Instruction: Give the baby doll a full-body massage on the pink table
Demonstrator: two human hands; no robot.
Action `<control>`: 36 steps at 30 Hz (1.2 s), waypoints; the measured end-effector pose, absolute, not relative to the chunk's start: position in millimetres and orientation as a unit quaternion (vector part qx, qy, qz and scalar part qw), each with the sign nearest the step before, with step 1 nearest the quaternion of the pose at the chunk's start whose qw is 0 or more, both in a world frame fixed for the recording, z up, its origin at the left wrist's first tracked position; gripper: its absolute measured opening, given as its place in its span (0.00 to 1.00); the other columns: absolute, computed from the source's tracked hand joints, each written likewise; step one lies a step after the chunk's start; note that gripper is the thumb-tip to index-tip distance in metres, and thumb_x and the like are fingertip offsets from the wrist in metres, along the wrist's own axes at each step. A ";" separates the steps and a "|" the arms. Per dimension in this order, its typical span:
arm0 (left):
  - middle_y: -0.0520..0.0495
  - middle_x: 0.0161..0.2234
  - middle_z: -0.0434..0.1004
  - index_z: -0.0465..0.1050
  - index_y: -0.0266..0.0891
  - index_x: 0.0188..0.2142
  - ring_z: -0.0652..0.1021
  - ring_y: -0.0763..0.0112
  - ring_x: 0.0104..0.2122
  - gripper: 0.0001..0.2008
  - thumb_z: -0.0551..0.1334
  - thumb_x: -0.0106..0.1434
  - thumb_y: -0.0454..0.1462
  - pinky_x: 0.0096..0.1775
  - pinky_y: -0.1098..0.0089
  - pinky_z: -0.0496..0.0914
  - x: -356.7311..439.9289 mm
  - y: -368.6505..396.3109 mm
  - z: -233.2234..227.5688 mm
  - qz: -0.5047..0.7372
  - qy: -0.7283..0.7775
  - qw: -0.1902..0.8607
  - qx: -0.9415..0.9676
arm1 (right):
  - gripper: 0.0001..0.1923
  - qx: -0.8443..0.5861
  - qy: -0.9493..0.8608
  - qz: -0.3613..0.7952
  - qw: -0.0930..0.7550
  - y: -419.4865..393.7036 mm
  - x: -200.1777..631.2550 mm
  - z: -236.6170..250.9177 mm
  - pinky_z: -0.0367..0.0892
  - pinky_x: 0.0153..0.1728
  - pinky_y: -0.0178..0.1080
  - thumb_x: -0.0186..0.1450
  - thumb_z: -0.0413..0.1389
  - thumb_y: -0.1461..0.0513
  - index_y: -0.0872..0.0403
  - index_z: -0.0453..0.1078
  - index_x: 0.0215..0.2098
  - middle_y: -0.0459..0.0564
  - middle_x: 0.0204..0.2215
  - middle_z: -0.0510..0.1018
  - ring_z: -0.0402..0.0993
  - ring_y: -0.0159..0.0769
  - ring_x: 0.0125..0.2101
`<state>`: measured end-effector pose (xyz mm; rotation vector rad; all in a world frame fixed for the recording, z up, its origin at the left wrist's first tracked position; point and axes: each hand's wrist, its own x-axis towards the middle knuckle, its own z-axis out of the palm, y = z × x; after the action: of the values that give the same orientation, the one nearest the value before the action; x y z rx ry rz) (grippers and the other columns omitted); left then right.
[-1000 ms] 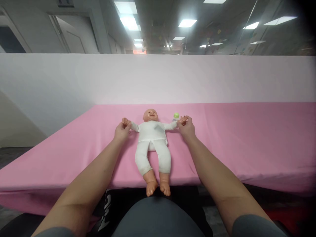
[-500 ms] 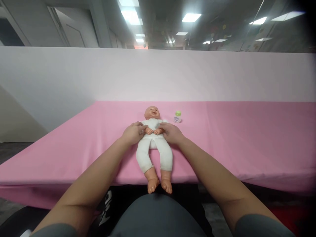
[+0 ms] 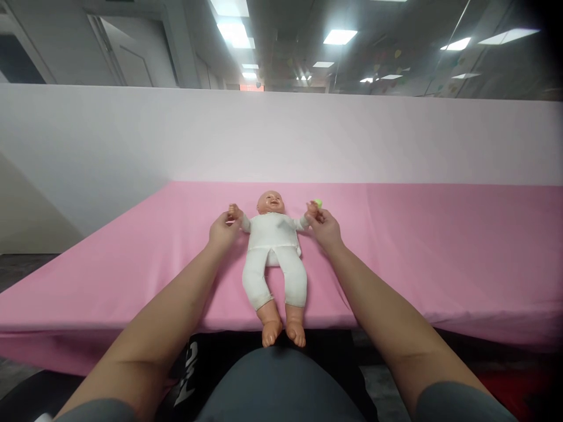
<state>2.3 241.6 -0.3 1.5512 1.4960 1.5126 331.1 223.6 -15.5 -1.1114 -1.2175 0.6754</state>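
Both bare forearms reach forward, converging toward 12 o'clock. Left hand at about 11 o'clock, palm down, fingers curled shut in a pinch at the fingertips. Right hand at about 1 o'clock, mirrored pose, fingers closed in a pinch too. Hands held apart, wrists straight, elbows low near the frame's bottom corners.

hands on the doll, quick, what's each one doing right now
left hand: closed on the baby doll by its wrist.
right hand: closed on the doll's other wrist.
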 end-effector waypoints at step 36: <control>0.44 0.41 0.84 0.84 0.45 0.44 0.80 0.56 0.41 0.14 0.67 0.58 0.39 0.47 0.60 0.73 21.8 216.6 14.7 0.307 0.477 0.090 0.818 | 0.10 -0.447 -0.771 0.158 0.426 198.8 300.4 -2.1 0.72 0.45 0.43 0.64 0.62 0.60 0.48 0.81 0.43 0.48 0.39 0.85 0.79 0.42 0.39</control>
<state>21.8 216.6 14.7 2.4340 1.4195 0.9125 300.4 198.8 -2.1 -1.1169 -1.9263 0.3940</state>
